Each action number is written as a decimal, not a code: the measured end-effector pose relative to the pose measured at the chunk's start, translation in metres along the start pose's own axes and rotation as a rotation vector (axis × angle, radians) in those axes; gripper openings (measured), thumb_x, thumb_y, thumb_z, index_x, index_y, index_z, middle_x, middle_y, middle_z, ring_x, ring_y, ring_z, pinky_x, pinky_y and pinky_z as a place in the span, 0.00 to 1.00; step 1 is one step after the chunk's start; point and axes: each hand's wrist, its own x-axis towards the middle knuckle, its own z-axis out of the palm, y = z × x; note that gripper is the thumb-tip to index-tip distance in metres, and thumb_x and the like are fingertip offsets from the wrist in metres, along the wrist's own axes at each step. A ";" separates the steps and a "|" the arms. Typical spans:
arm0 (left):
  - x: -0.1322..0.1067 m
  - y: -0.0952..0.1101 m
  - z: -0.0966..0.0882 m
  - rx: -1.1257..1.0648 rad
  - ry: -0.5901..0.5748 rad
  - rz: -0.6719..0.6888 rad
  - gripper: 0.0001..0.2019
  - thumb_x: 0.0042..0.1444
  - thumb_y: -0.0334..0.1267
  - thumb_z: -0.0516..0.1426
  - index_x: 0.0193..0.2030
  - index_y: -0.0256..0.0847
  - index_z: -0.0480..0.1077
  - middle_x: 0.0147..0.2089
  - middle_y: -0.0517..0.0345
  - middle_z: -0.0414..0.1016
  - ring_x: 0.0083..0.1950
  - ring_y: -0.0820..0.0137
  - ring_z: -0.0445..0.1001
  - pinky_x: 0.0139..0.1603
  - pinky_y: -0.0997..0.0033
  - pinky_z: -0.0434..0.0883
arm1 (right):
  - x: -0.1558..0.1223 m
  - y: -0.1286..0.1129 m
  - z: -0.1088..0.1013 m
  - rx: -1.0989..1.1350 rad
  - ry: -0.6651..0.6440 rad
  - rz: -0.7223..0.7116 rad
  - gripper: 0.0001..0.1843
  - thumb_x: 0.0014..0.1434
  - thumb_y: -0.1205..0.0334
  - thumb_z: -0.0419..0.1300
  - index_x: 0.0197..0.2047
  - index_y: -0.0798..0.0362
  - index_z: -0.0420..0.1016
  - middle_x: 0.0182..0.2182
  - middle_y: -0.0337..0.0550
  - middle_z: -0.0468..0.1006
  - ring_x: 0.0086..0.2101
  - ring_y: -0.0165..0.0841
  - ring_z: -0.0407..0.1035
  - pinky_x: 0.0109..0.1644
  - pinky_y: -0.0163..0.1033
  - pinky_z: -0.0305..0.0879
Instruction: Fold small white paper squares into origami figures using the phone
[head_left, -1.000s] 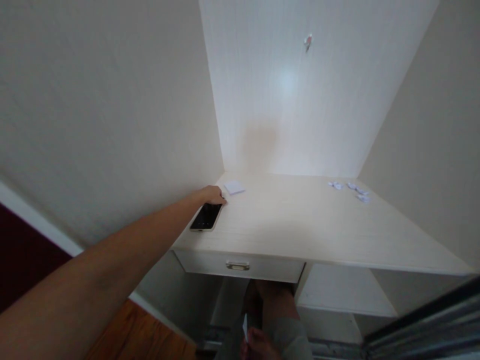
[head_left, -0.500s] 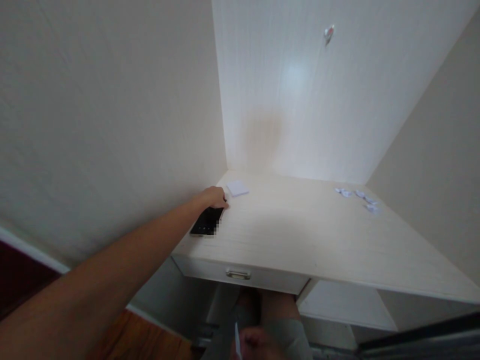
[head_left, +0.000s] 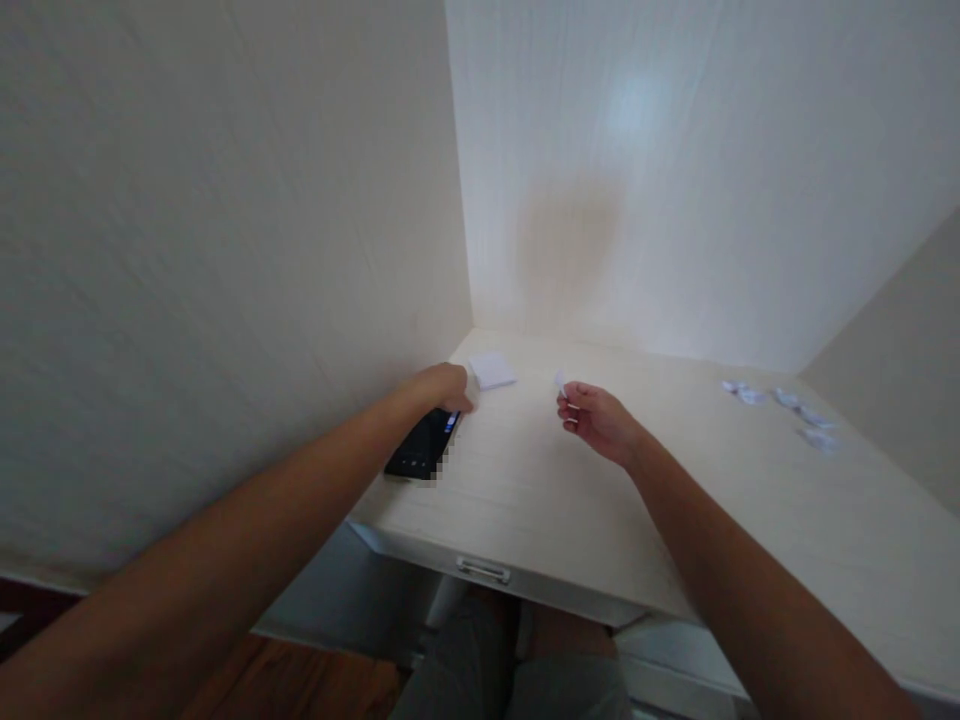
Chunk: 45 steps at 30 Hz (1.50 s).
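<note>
Currently the right hand (head_left: 600,422) pinches a paper slip (head_left: 559,379) above the desktop (head_left: 517,475); light pressure should avoid creases. The left hand (head_left: 445,387) covers the smartphone (head_left: 417,446) at its far end, hold unclear.

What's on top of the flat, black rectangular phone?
Left hand, over the far end of the phone; its dark near part shows. Whatever lies beneath the hand is covered, can't tell.
</note>
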 end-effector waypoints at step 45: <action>-0.006 0.132 0.085 -1.793 -0.358 0.251 0.20 0.51 0.53 0.67 0.31 0.36 0.73 0.24 0.57 0.75 0.23 0.78 0.67 0.24 0.76 0.55 | 0.023 0.012 -0.057 -0.001 -0.173 0.121 0.16 0.56 0.49 0.71 0.29 0.51 0.76 0.23 0.35 0.65 0.24 0.28 0.54 0.29 0.36 0.55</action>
